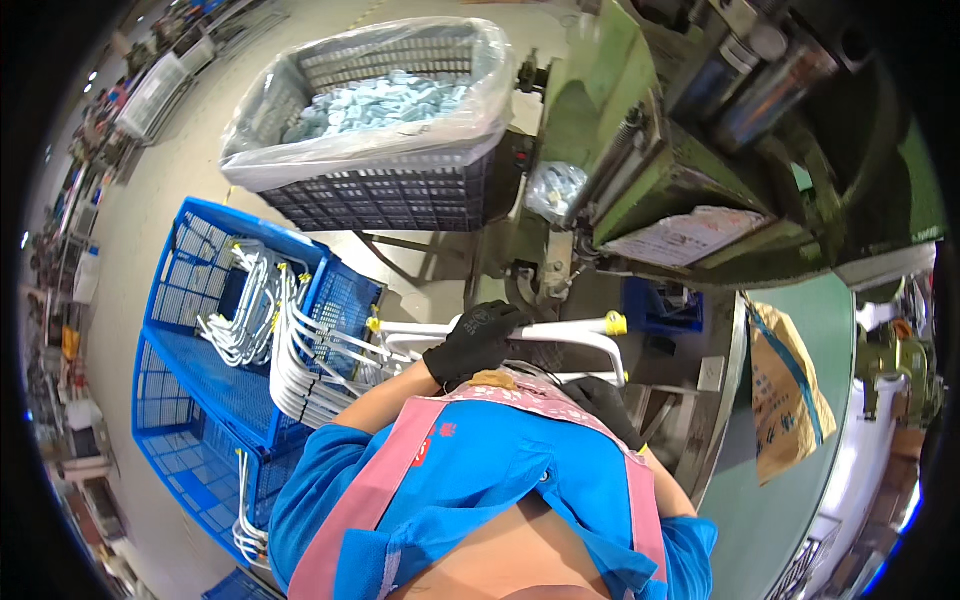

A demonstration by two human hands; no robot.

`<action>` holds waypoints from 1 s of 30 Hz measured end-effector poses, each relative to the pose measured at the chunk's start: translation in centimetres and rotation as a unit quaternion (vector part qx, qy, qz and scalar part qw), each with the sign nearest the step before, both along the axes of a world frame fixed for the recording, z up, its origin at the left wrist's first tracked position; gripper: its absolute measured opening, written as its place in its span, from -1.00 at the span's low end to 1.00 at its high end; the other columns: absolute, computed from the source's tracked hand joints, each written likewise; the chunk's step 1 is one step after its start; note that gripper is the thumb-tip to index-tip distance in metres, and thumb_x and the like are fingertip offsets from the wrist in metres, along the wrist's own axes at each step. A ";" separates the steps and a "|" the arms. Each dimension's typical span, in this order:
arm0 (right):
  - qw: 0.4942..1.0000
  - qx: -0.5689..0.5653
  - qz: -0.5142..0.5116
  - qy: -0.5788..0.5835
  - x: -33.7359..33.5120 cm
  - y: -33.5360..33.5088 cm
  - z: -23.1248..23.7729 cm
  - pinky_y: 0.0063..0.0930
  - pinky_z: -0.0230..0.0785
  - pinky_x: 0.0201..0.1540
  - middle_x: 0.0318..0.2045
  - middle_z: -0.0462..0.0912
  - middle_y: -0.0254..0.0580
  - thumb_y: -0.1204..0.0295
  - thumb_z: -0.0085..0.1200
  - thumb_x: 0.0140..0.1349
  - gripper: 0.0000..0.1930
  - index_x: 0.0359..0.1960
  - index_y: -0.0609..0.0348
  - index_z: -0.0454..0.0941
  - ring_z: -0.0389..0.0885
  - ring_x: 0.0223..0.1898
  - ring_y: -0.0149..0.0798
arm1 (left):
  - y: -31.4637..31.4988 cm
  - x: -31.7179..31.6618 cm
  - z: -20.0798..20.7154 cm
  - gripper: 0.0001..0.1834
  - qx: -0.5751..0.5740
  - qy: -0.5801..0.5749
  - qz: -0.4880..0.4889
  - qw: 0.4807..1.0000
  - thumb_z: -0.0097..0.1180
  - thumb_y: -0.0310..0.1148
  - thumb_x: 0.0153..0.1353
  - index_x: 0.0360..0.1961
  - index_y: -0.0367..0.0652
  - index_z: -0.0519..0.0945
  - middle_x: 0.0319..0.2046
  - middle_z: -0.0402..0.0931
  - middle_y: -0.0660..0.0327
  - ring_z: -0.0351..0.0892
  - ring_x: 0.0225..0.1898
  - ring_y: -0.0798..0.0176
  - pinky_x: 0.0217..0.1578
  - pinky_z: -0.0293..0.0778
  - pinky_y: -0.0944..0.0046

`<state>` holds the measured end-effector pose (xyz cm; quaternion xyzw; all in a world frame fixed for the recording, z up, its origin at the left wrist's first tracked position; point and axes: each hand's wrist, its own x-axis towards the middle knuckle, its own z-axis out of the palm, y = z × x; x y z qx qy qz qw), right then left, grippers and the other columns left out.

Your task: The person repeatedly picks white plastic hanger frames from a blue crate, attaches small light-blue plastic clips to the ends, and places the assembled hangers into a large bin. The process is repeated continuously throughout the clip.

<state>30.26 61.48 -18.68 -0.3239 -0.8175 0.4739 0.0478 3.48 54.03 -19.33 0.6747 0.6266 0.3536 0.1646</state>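
Observation:
A white bent metal tube frame with yellow end caps lies crosswise in front of my body, below the green machine. In its black glove, my left hand is closed around the upper tube, left of its middle. My right hand, also in a black glove, is low by the frame's right bend, against the pink apron. Its fingers are mostly hidden, so its grip does not show. Directly left of my left arm, several similar white bent tubes stand bunched together at the blue crates.
Blue plastic crates with white tubes stand at left. A plastic-lined black crate of small pale blue pieces is ahead. The green machine rises at right, above a small blue bin. A brown paper sack lies on a green surface.

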 end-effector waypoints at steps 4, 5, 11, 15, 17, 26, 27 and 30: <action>0.976 -0.173 -0.113 0.071 6.8 0.0 -6.6 -0.35 0.38 0.10 -0.04 0.58 -0.07 0.26 0.01 0.32 -0.64 0.04 0.20 0.49 0.54 -0.01 -0.21 | -1.1 -1.7 3.6 -0.61 0.046 -0.058 -0.091 0.993 0.32 -0.40 -0.13 -0.18 -0.15 0.58 -0.28 0.57 0.09 0.54 -0.21 -0.05 -0.20 0.45 0.06; 0.986 -0.116 -0.096 0.072 8.4 -0.2 -8.0 -0.35 0.37 0.10 -0.04 0.58 -0.07 0.26 0.02 0.31 -0.64 0.05 0.20 0.49 0.54 -0.01 -0.20 | -1.2 -2.3 4.3 -0.61 0.058 -0.084 -0.122 0.987 0.32 -0.40 -0.14 -0.19 -0.16 0.58 -0.28 0.57 0.09 0.54 -0.21 -0.05 -0.21 0.45 0.06; 0.963 0.133 -0.133 -0.193 12.5 2.7 -15.9 -0.33 0.35 0.12 -0.02 0.56 -0.05 0.24 0.07 0.24 -0.57 0.08 0.21 0.45 0.51 0.02 -0.18 | -1.1 -4.8 5.2 -0.56 0.025 -0.178 -0.099 0.979 0.34 -0.44 -0.13 -0.13 -0.17 0.57 -0.23 0.58 0.11 0.56 -0.17 0.05 -0.15 0.44 0.19; 0.944 0.114 -0.195 -0.240 13.3 4.1 -17.8 -0.32 0.33 0.13 0.00 0.55 -0.04 0.23 0.10 0.20 -0.53 0.10 0.21 0.43 0.50 0.04 -0.16 | -2.3 -7.1 3.6 -0.71 0.011 -0.412 -0.034 0.911 0.31 -0.51 -0.02 -0.24 -0.23 0.54 -0.30 0.57 0.19 0.56 -0.39 0.29 -0.32 0.47 0.26; 0.953 0.082 -0.228 -0.183 13.7 4.5 -17.2 -0.32 0.32 0.13 0.00 0.54 -0.04 0.23 0.12 0.18 -0.50 0.11 0.21 0.42 0.49 0.05 -0.15 | -1.8 -8.3 2.8 -0.72 -0.020 -0.465 -0.042 0.884 0.28 -0.52 0.03 -0.23 -0.23 0.49 -0.35 0.52 0.19 0.52 -0.38 0.26 -0.33 0.44 0.25; 0.897 -0.084 -0.390 0.190 12.1 6.2 -7.5 -0.45 0.42 -0.06 -0.34 0.63 -0.29 0.43 0.32 0.00 -0.54 -0.02 0.20 0.52 0.56 -0.23 -0.39 | -1.2 -12.4 -1.5 -0.63 -0.028 -0.440 -0.049 0.896 0.26 -0.23 0.10 -0.20 -0.24 0.46 -0.30 0.44 0.18 0.43 -0.23 0.27 -0.19 0.35 0.27; 0.903 -0.117 -0.374 0.174 11.8 6.2 -6.7 -0.46 0.42 -0.06 -0.37 0.64 -0.31 0.48 0.32 -0.01 -0.54 -0.01 0.21 0.52 0.57 -0.25 -0.40 | -0.9 -13.7 -2.4 -0.65 -0.055 -0.424 -0.011 0.904 0.23 -0.23 0.14 -0.18 -0.25 0.48 -0.27 0.46 0.18 0.44 -0.21 0.27 -0.19 0.37 0.26; 0.883 -0.183 -0.391 0.183 10.2 4.8 -5.6 -0.48 0.44 -0.17 -0.35 0.68 -0.22 0.51 0.29 -0.06 -0.61 -0.11 0.27 0.60 0.61 -0.29 -0.36 | -0.9 -16.4 -3.9 -0.68 -0.215 -0.056 -0.004 0.975 0.04 -0.33 0.27 -0.02 -0.28 0.50 -0.29 0.55 0.04 0.56 -0.23 0.16 -0.20 0.46 0.22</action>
